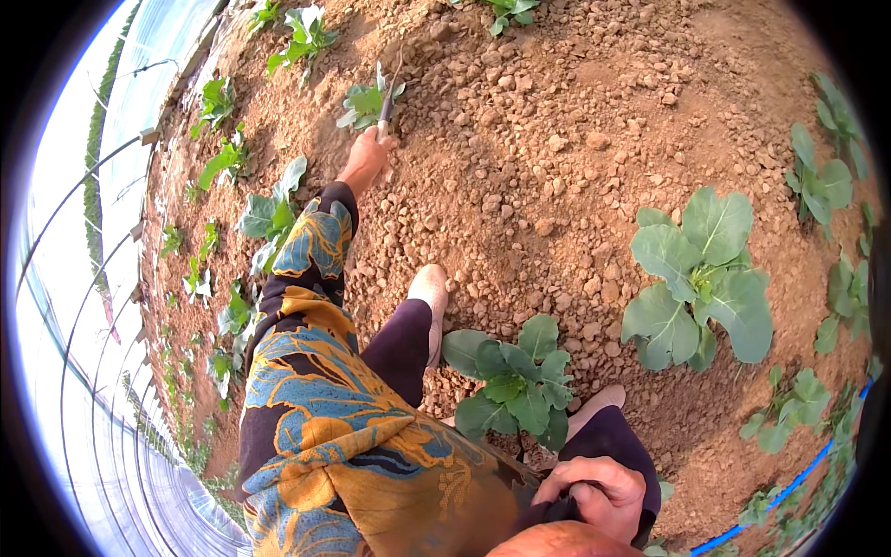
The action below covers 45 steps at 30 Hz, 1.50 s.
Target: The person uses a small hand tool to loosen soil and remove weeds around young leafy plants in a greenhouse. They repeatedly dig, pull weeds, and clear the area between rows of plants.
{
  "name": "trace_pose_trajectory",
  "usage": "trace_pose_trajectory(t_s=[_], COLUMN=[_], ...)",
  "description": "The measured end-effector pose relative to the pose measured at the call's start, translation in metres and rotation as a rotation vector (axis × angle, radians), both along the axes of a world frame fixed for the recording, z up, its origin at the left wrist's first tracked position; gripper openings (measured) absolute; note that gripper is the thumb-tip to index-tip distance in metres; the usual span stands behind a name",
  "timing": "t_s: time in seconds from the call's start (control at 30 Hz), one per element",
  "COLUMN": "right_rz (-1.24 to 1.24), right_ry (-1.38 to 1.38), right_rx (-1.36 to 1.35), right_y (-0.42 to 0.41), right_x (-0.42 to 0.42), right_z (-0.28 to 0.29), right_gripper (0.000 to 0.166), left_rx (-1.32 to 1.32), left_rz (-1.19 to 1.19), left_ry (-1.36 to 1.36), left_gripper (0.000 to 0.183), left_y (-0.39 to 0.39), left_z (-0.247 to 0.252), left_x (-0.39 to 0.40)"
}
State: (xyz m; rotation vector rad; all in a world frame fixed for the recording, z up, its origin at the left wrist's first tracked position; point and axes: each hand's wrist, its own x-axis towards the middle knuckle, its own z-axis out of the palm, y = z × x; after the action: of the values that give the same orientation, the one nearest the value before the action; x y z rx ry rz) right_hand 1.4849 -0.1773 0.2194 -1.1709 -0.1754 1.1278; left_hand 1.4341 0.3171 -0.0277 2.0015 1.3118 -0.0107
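Observation:
My left hand (365, 160) reaches out at the upper left, closed around the pale handle of a thin-bladed hand tool (388, 104). The tool's narrow curved metal end lies over the soil beside a small leafy plant (362, 104). My right hand (598, 487) rests on my right knee at the lower right, its fingers curled; whether it holds anything I cannot tell. A leafy green brassica plant (511, 383) grows between my two feet. Farther right stands a larger brassica plant (703, 282) with broad leaves.
Cloddy brown soil (515, 174) surrounds the plants. Rows of young plants (237, 313) run along the left, beside the curved hoops (66, 348) and film of a plastic tunnel. More plants (821, 184) grow at the right, near a blue hose or pipe (786, 491).

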Motion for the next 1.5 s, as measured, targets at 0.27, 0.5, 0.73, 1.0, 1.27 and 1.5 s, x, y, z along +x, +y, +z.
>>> trace_pose_trajectory(t_s=[0.27,0.5,0.73,1.0,1.27,1.5], right_rz=[0.077,0.149,0.096,0.087,0.043,0.047], right_ry=[0.177,0.182,0.137,0.101,0.06,0.079], right_rx=[0.167,0.163,0.118,0.169,0.114,0.172], right_y=[-0.027,-0.029,-0.031,-0.025,-0.035,-0.03], right_x=[-0.03,-0.035,-0.03,-0.029,-0.025,-0.026], right_z=[0.012,0.017,0.019,0.013,0.015,0.015], right_gripper=[0.027,0.025,0.021,0.017,0.021,0.022], left_rx=[-0.101,-0.039,-0.017,0.256,-0.09,0.158], left_rz=[-0.098,-0.007,0.119,0.109,0.128,-0.047], left_ry=[0.104,0.064,-0.484,-0.174,-0.55,-0.069], left_gripper=[0.026,0.022,0.033,0.042,0.038,0.053], left_y=[-0.125,-0.088,-0.083,-0.049,-0.114,-0.126], left_z=[0.045,0.026,0.061,-0.021,0.052,-0.009], left_x=[-0.099,-0.081,-0.011,-0.026,0.002,-0.022])
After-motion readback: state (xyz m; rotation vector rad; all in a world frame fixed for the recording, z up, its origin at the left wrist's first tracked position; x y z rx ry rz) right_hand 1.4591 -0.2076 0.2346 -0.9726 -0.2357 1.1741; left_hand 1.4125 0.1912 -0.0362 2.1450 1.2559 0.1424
